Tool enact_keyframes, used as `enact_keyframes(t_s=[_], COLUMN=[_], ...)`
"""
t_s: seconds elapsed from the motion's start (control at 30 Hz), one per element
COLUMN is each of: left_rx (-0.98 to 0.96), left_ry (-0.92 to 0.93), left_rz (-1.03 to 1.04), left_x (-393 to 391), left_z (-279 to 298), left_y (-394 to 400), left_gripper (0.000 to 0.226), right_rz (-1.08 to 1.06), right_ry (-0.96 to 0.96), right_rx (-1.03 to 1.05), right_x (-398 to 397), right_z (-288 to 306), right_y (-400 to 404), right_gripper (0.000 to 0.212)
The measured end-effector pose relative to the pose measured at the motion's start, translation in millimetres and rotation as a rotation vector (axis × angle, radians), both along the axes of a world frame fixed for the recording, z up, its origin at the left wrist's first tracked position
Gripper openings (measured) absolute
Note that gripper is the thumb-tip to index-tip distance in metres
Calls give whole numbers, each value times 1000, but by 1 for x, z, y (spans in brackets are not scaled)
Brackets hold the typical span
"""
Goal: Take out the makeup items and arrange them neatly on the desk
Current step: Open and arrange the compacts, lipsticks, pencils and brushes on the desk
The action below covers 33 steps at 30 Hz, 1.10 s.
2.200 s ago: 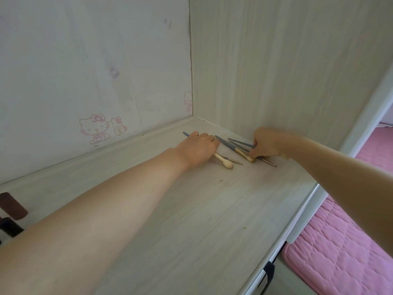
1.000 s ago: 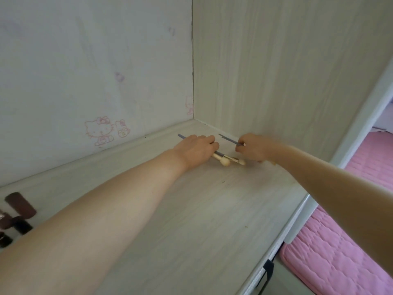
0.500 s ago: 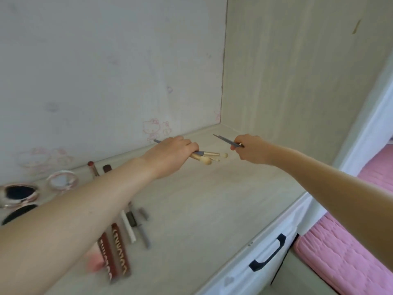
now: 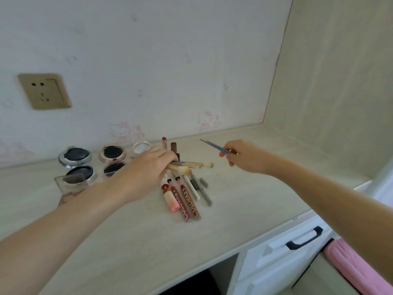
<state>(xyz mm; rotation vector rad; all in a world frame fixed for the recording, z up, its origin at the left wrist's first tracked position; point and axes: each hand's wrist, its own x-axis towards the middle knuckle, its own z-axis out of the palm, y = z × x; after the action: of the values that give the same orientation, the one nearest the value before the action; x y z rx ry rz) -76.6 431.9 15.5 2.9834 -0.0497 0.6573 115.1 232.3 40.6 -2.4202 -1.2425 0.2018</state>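
While the left hand [image 4: 146, 167] curls round a small bundle of makeup brushes [image 4: 191, 166], their pale tips sticking out to the right above the desk, the right hand [image 4: 242, 156] pinches a thin grey-handled brush [image 4: 212, 144] between thumb and fingertips, its free end pointing up and to the left. Both hands hang over the desk [image 4: 234, 199] and neither rests on it, the left one directly above the row of tubes, the right one apart from it toward the corner.

Just under the left hand lies a fan of lip gloss tubes [image 4: 187, 201], with a white pencil [image 4: 192, 189] and a grey pencil [image 4: 204, 193] beside them, all pointing roughly toward the wall. Behind these stand two lipsticks [image 4: 173, 145]. To the left sit round compacts [image 4: 75, 156] in two rows, and a clear square case [image 4: 71, 184] nearer the edge, partly hidden by the forearm.

By my reading, the step in hand is placing the brushes: they are gathered but not yet laid out. What comes next likely calls for a bare stretch of desk to the right of the pencils, with the brushes set down one by one, parallel to the tubes. A bundle let go all at once may roll or cross over
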Motion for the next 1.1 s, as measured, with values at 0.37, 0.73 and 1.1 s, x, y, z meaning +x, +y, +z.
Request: enact_keyframes(t_s=[0.37, 0.73, 1.1], left_rx=[158, 122, -136], left_ry=[20, 246, 169], left_rz=[283, 438, 470], left_x=[-119, -160, -177], left_z=[-21, -55, -60], left_y=[4, -1, -24], left_gripper=[36, 31, 27], right_rz=[320, 475, 556], right_ry=[-81, -120, -122], right_rx=[-70, -113, -112], right_x=[-99, -146, -157], right_z=[-16, -41, -54], right_y=[82, 112, 126], right_gripper=[18, 25, 22])
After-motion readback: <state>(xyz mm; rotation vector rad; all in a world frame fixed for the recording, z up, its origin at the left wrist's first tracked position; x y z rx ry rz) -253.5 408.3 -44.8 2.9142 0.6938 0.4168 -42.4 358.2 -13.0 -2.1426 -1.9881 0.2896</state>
